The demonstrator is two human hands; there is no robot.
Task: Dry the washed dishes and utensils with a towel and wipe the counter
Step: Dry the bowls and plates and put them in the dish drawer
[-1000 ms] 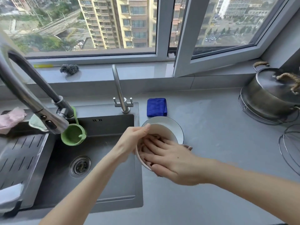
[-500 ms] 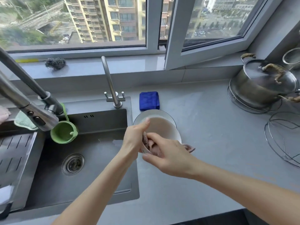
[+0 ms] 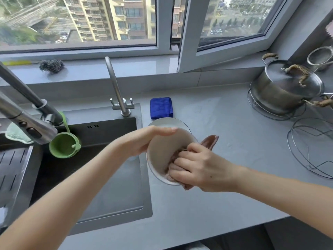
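Note:
A white bowl (image 3: 160, 152) is held tilted above the grey counter (image 3: 225, 141), just right of the sink. My left hand (image 3: 144, 139) grips its upper left rim, thumb laid along the edge. My right hand (image 3: 200, 168) has its fingers curled round a brownish-pink towel (image 3: 210, 141) and presses it into the bowl's lower inside; one towel end sticks out past the bowl's right rim. A second white dish (image 3: 167, 122) sits on the counter behind the bowl. A folded blue cloth (image 3: 161, 108) lies further back.
The dark sink (image 3: 108, 177) with a green strainer cup (image 3: 64, 147) is at left, with two faucets (image 3: 117, 91) behind it. A lidded steel pot (image 3: 286, 87) on a wire rack and an empty wire rack (image 3: 311, 148) stand at right. A steel scrubber (image 3: 52, 65) lies on the sill.
My right hand has slid with the towel from the bowl's left inside down to its lower right, and the bowl has turned more upright. The view has shifted a little.

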